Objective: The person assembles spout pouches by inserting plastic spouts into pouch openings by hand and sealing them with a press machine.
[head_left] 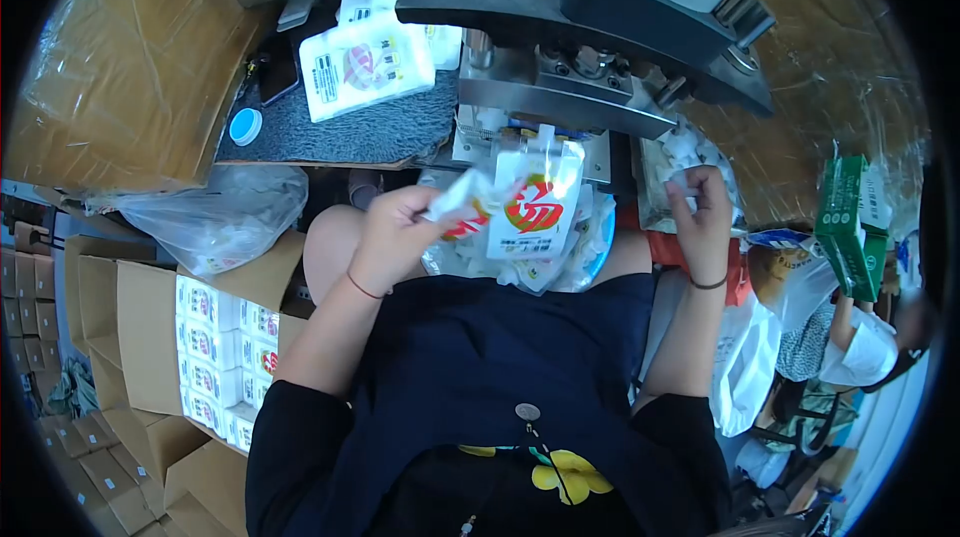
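Note:
My left hand (pixel 395 237) pinches a white pouch with red print (pixel 465 209), blurred and tilted, at the left of a second pouch. That second white pouch (pixel 535 202) stands spout up below the press, with a large red and orange print. Under both, a pile of clear and white pouches (pixel 575 262) lies in a basin between the knees. On the right, my right hand (pixel 702 212) is raised at a bin of small white parts (pixel 690 152), thumb and fingers pressed together; what they hold, if anything, is too small to name.
A metal press (pixel 570 87) overhangs the work spot. White packs (pixel 370 67) and a blue cap (pixel 245 127) lie on the blue mat (pixel 390 132). An open carton of packed pouches (pixel 150 337) stands at left. Another person (pixel 860 347) is at far right, near a green box (pixel 848 227).

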A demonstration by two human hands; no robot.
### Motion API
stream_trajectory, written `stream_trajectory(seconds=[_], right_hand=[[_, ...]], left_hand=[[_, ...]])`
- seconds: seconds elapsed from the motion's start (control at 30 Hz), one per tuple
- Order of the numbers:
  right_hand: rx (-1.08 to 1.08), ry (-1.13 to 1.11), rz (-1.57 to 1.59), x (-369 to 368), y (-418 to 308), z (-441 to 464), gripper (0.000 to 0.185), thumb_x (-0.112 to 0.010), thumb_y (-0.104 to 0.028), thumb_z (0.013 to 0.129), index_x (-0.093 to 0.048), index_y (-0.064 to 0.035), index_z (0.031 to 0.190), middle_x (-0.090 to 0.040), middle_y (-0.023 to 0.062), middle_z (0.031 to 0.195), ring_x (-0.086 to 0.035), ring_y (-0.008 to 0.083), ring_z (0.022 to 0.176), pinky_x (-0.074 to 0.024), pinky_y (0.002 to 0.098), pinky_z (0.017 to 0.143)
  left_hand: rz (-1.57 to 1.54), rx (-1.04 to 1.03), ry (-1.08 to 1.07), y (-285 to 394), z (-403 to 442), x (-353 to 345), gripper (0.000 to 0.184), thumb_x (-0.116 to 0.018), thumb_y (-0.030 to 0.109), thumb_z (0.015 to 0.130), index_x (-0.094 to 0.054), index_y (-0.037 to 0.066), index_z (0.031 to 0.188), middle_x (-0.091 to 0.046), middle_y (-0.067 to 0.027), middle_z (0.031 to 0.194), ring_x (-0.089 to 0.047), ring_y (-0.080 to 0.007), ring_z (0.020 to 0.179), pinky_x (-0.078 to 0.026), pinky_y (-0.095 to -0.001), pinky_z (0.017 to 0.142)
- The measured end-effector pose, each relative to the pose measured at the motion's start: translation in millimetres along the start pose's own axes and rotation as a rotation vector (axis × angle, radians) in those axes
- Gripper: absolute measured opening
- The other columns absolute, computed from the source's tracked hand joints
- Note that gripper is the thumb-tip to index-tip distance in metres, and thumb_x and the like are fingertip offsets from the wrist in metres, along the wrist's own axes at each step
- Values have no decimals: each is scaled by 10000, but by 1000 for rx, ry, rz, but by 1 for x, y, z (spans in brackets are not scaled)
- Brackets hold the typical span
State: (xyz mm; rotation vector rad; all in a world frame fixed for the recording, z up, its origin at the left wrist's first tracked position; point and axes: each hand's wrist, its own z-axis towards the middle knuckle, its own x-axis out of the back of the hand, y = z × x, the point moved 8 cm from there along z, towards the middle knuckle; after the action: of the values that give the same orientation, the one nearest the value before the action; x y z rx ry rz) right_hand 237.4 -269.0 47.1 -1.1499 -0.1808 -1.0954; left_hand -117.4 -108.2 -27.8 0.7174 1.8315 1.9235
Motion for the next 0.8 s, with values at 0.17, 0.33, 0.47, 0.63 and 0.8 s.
stream_trajectory(seconds=[0.17,0.33,0.47,0.63,0.8], right_hand=[[-6,-142,485,-37,-72,-4,191,-783,-25,847,-654,-9,988,-696,79,970,-677,174,912,-534,304,809],[-128,-222,634,-64,-92,-5,110,-712,-75,943,-645,8,918,-666,61,901,-647,125,782,-528,279,749],[69,-326,300,-62,-85,0,188,-639,-161,989,-618,12,916,-605,112,825,-609,230,753,-481,346,707],[23,-567,262,-63,-79,-3,168,-662,-167,968,-622,-5,980,-625,125,855,-626,273,784,-491,354,734],[-3,-233,11,-42,-54,2,321,-697,-192,932,-588,-59,1202,-652,154,1037,-665,336,945,-533,422,811]], left_hand=[[119,47,-146,3,0,-55,172,-775,107,893,-751,-21,1005,-735,-46,830,-633,-49,733,-512,-235,663],[-3,57,-233,-8,-8,-93,268,-765,226,936,-747,-37,984,-706,-34,777,-571,-43,686,-477,-240,622],[-237,329,-460,-19,-22,-120,323,-663,250,1024,-713,-51,1131,-746,-66,1045,-665,-83,938,-542,-260,840],[-564,515,-551,-12,-33,-139,335,-663,230,1021,-678,-48,1207,-730,-86,1127,-670,-110,1009,-534,-276,922],[-618,510,-570,-26,-29,-136,300,-703,112,971,-668,-36,1230,-729,-101,1160,-689,-133,1026,-541,-297,940]])
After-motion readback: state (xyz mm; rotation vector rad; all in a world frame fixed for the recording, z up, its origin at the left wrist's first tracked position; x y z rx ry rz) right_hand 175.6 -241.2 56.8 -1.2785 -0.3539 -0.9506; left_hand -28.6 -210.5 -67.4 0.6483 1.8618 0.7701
